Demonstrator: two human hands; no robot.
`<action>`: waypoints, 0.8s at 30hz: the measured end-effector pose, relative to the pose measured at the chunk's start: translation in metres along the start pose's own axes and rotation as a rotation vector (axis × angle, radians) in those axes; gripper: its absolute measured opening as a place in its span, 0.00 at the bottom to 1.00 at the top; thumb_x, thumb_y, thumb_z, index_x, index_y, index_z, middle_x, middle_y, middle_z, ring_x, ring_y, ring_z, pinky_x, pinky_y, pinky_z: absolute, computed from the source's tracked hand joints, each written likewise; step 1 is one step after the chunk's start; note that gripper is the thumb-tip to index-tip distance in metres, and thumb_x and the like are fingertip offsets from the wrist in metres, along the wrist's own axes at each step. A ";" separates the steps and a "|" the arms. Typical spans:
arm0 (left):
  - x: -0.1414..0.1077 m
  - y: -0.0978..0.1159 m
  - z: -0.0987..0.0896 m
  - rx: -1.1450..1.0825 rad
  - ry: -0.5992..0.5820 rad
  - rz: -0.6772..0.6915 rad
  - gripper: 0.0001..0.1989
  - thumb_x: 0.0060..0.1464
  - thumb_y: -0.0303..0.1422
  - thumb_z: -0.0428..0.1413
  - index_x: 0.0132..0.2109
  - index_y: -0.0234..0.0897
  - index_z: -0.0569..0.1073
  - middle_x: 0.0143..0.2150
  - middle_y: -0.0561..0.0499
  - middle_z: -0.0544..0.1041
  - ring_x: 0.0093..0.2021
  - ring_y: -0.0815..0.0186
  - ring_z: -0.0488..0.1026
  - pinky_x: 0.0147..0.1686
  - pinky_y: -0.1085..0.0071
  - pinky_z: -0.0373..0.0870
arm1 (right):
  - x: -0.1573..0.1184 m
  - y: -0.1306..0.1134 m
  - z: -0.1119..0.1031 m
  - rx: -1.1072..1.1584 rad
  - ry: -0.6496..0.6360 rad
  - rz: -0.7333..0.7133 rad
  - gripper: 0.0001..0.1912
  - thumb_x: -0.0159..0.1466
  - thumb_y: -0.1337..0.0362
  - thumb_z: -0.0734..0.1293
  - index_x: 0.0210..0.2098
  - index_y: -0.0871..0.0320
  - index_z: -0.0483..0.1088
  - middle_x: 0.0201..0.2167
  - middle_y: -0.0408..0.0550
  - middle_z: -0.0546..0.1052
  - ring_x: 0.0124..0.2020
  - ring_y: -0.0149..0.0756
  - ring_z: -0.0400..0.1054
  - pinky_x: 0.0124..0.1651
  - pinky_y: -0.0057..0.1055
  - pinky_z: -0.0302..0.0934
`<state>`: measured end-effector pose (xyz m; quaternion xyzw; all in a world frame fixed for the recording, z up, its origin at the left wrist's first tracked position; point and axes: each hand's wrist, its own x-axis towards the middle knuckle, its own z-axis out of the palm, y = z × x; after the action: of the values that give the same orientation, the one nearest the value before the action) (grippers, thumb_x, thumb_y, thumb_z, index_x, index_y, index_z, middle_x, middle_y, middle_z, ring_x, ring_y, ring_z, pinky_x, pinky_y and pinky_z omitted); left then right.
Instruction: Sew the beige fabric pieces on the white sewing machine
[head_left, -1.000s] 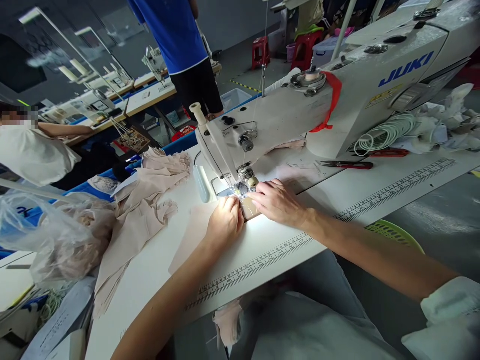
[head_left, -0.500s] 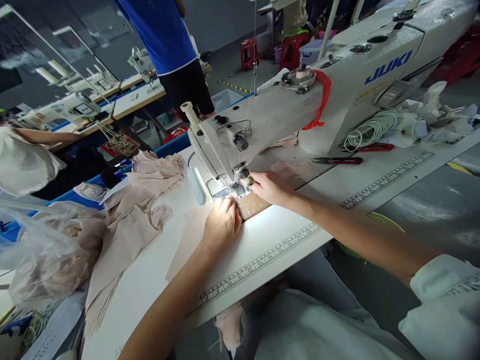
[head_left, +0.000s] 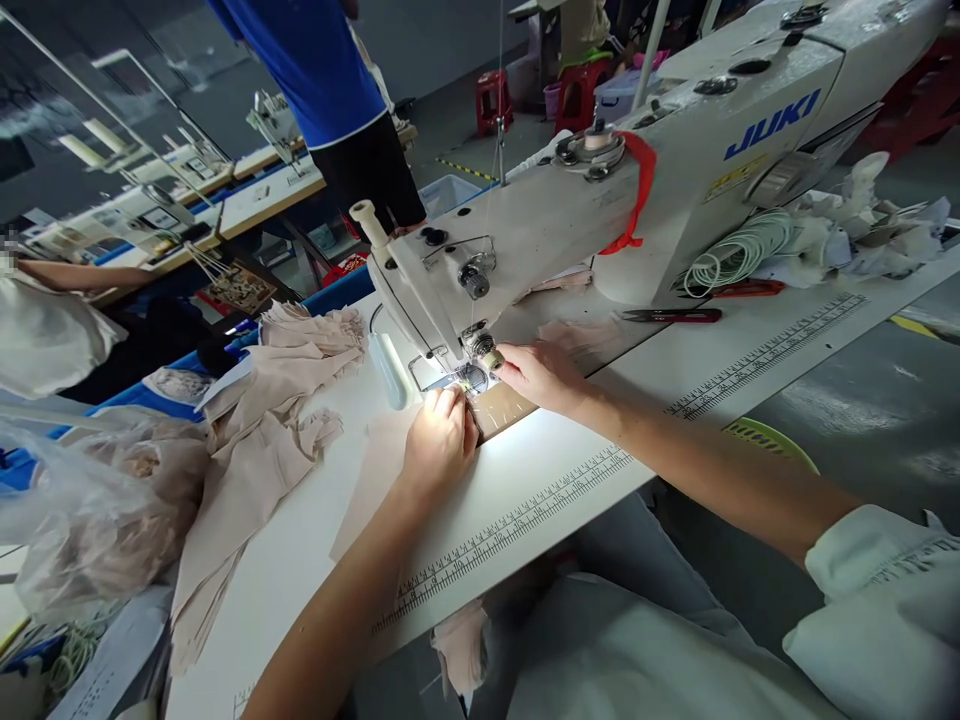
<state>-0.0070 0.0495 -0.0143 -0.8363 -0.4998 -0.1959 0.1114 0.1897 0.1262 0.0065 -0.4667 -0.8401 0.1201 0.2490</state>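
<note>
A white sewing machine (head_left: 555, 220) marked JUKI stands across the white table (head_left: 525, 520). My left hand (head_left: 441, 435) is closed on the edge of a thin beige fabric piece (head_left: 375, 470), just in front of the needle area. The fabric lies flat under and left of that hand. My right hand (head_left: 541, 375) is closed at the small round knob (head_left: 492, 360) beside the needle, its fingertips touching it. Whether its fingers hold anything else is hidden. Under the needle area the brown plate (head_left: 499, 412) is lit by the machine's lamp.
Beige fabric pieces (head_left: 255, 440) are piled at left, beside a clear plastic bag (head_left: 112, 530). Dark snips (head_left: 671, 315), coiled pale cord (head_left: 739, 250) and scraps (head_left: 847, 235) lie at right. A person in a blue shirt (head_left: 315, 70) stands beyond; another sits at far left.
The whole view has shifted slightly. Both hands keep nearly the same places at the machine, and the fabric under my left hand looks much the same.
</note>
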 end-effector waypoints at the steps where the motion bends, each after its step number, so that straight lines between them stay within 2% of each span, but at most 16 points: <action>1: 0.000 0.000 -0.002 -0.002 0.004 -0.007 0.13 0.65 0.26 0.47 0.52 0.35 0.73 0.48 0.38 0.78 0.47 0.52 0.75 0.48 0.56 0.77 | -0.002 0.001 -0.001 0.001 0.012 -0.008 0.17 0.74 0.58 0.59 0.38 0.57 0.77 0.29 0.48 0.80 0.29 0.34 0.66 0.33 0.32 0.44; 4: 0.001 -0.004 -0.013 0.065 -0.027 -0.109 0.12 0.65 0.29 0.50 0.52 0.36 0.72 0.48 0.39 0.77 0.48 0.51 0.74 0.46 0.57 0.75 | -0.007 0.004 -0.001 0.039 0.035 -0.043 0.17 0.74 0.58 0.59 0.37 0.56 0.77 0.27 0.46 0.78 0.27 0.33 0.63 0.33 0.31 0.44; 7: 0.002 -0.010 -0.026 0.190 -0.159 -0.369 0.06 0.63 0.31 0.52 0.42 0.37 0.74 0.40 0.42 0.76 0.40 0.52 0.74 0.37 0.60 0.71 | -0.012 0.003 0.002 0.064 0.015 -0.068 0.16 0.73 0.60 0.60 0.35 0.57 0.77 0.26 0.45 0.77 0.26 0.32 0.61 0.32 0.31 0.45; 9: 0.002 -0.015 -0.035 0.178 -0.229 -0.514 0.08 0.62 0.31 0.51 0.34 0.39 0.72 0.34 0.45 0.75 0.35 0.56 0.72 0.32 0.64 0.66 | -0.016 -0.002 0.004 0.081 -0.034 -0.111 0.14 0.71 0.63 0.60 0.35 0.57 0.76 0.28 0.45 0.77 0.27 0.31 0.63 0.33 0.31 0.47; 12: -0.001 -0.022 -0.050 -0.059 -0.266 -0.627 0.13 0.61 0.33 0.50 0.27 0.40 0.69 0.27 0.50 0.73 0.28 0.62 0.68 0.30 0.67 0.61 | -0.024 -0.017 0.005 0.093 -0.125 -0.208 0.11 0.69 0.65 0.61 0.37 0.58 0.76 0.35 0.47 0.79 0.32 0.32 0.66 0.35 0.30 0.50; 15: -0.009 -0.021 -0.066 -0.456 -0.291 -0.705 0.17 0.60 0.39 0.52 0.23 0.40 0.66 0.20 0.54 0.68 0.24 0.67 0.64 0.28 0.70 0.61 | -0.031 -0.037 0.006 0.006 -0.177 -0.223 0.11 0.69 0.59 0.65 0.37 0.59 0.75 0.39 0.51 0.78 0.34 0.34 0.66 0.37 0.31 0.54; 17: -0.016 -0.015 -0.076 -0.654 -0.259 -0.749 0.18 0.58 0.43 0.53 0.23 0.39 0.69 0.20 0.55 0.67 0.23 0.68 0.64 0.27 0.71 0.62 | -0.032 -0.052 0.008 -0.041 -0.199 -0.165 0.16 0.67 0.51 0.68 0.37 0.59 0.74 0.39 0.52 0.77 0.35 0.36 0.67 0.38 0.32 0.56; 20: -0.026 -0.002 -0.089 -0.717 -0.135 -0.746 0.17 0.54 0.46 0.57 0.26 0.38 0.75 0.28 0.52 0.74 0.28 0.67 0.70 0.27 0.72 0.67 | -0.027 -0.072 0.016 -0.029 -0.225 -0.054 0.23 0.63 0.44 0.70 0.41 0.59 0.73 0.42 0.55 0.77 0.37 0.40 0.70 0.37 0.33 0.59; 22: -0.034 0.005 -0.095 -0.681 -0.039 -0.713 0.17 0.54 0.46 0.58 0.27 0.38 0.76 0.33 0.50 0.76 0.31 0.66 0.72 0.28 0.72 0.69 | -0.023 -0.081 0.020 0.024 -0.244 -0.047 0.20 0.65 0.49 0.70 0.45 0.59 0.73 0.44 0.54 0.78 0.41 0.41 0.72 0.38 0.33 0.61; 24: -0.044 0.006 -0.101 -0.675 0.049 -0.737 0.16 0.55 0.47 0.58 0.31 0.38 0.77 0.33 0.50 0.77 0.31 0.66 0.73 0.29 0.72 0.70 | -0.021 -0.084 0.022 0.117 -0.244 -0.087 0.12 0.67 0.59 0.68 0.47 0.58 0.74 0.43 0.51 0.79 0.41 0.39 0.73 0.39 0.31 0.61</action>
<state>-0.0428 -0.0268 0.0566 -0.5889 -0.6679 -0.3926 -0.2303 0.1259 0.0640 0.0180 -0.3965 -0.8752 0.2136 0.1768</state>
